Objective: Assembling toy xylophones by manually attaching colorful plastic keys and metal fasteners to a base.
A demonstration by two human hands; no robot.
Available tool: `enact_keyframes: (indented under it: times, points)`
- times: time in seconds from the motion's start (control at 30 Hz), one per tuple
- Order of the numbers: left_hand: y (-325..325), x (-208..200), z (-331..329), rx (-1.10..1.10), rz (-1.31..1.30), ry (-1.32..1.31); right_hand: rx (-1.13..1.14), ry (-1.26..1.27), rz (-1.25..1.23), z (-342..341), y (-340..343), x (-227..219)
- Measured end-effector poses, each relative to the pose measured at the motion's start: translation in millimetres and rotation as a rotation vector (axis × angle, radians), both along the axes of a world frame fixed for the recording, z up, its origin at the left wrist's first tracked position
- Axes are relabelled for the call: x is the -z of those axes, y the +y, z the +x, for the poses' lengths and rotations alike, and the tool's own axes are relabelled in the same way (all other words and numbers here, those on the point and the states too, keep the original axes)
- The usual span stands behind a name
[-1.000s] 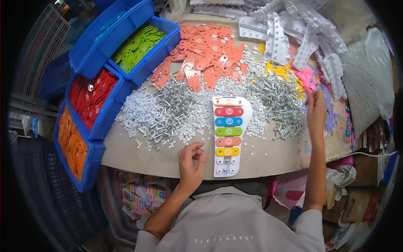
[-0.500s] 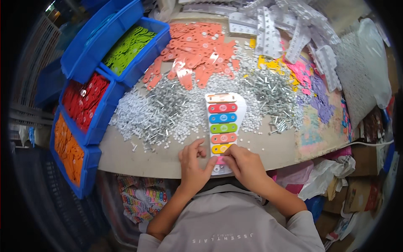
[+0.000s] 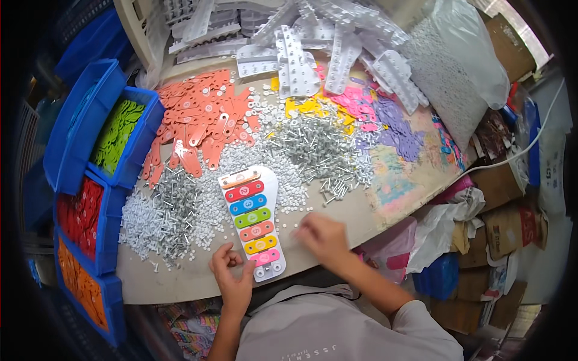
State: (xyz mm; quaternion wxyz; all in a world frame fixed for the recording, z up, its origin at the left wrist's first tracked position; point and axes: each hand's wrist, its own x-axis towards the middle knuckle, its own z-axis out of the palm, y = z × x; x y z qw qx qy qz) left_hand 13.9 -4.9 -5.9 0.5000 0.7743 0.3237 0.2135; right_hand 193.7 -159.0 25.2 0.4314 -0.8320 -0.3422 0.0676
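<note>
A toy xylophone (image 3: pixel 253 218) lies tilted on the table in front of me, its white base wider at the far end. Its coloured bars run from pale orange at the top through red, blue, green, coral and yellow to pink (image 3: pixel 263 257) at the near end. Two white washers sit on the base below the pink bar. My left hand (image 3: pixel 232 278) is beside the near end, fingers loosely curled and thumb apart, the thumb tip against the base's edge by the pink bar. To the right of the xylophone, my right hand (image 3: pixel 325 239) is above the table, its fingers bent and motion-smeared.
Screws (image 3: pixel 307 144) and white washers (image 3: pixel 241 157) are heaped beyond the xylophone. Coral bars (image 3: pixel 201 111), yellow, pink and purple bars (image 3: pixel 394 129) lie farther back. Blue bins (image 3: pixel 111 198) line the left. White bases (image 3: pixel 298 60) and a filled plastic bag (image 3: pixel 445 72) are behind.
My right hand has lifted off the pink bar and moved right. The left hand's thumb stays by the near end. The view has shifted, and the xylophone now appears tilted and farther left.
</note>
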Motion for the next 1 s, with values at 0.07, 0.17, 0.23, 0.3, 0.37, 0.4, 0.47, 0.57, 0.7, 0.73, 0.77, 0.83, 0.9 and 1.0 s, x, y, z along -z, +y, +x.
enact_keyframes:
  times: [0.07, 0.17, 0.23, 0.3, 0.37, 0.4, 0.47, 0.57, 0.7, 0.73, 0.77, 0.83, 0.9, 1.0]
  points:
    - [0, 10, -12, 0.002, -0.100, -0.089, 0.279, -0.142, 0.053, 44, -15, -2]
    - [0, 5, -9, -0.012, -0.060, -0.077, 0.501, -0.355, -0.056, 128, -51, -10]
    - [0, 2, -2, -0.007, -0.028, -0.078, 0.511, -0.442, -0.090, 168, -77, 1]
    - [-1, 0, 2, -0.006, 0.003, -0.073, 0.477, -0.165, -0.199, 189, -88, 9]
    - [-2, -1, 4, -0.013, 0.035, -0.053, 0.472, -0.099, -0.226, 194, -83, 12]
    - [-2, -1, 3, -0.017, 0.037, -0.052, 0.474, -0.036, -0.253, 193, -79, 11]
    - [-1, 0, 1, -0.018, 0.061, -0.036, 0.442, -0.014, -0.283, 197, -70, 7]
    - [1, 4, -3, 0.034, 0.092, -0.004, 0.373, 0.011, -0.302, 207, -70, 9]
    - [-1, -1, 3, -0.016, 0.084, -0.036, 0.328, 0.139, -0.256, 213, -70, 12]
    - [-2, -2, 3, -0.013, 0.069, -0.043, 0.324, 0.138, -0.257, 215, -72, 12]
    - [-1, -2, 3, -0.010, 0.053, -0.050, 0.313, 0.203, -0.195, 217, -76, 12]
    - [-1, 0, 2, -0.011, 0.036, -0.062, 0.344, 0.300, -0.097, 214, -77, 11]
    - [0, 0, 0, -0.014, 0.018, -0.075, 0.361, 0.226, 0.012, 211, -78, 15]
    - [0, -3, -4, -0.016, 0.022, -0.059, 0.392, 0.119, 0.136, 183, -65, -1]
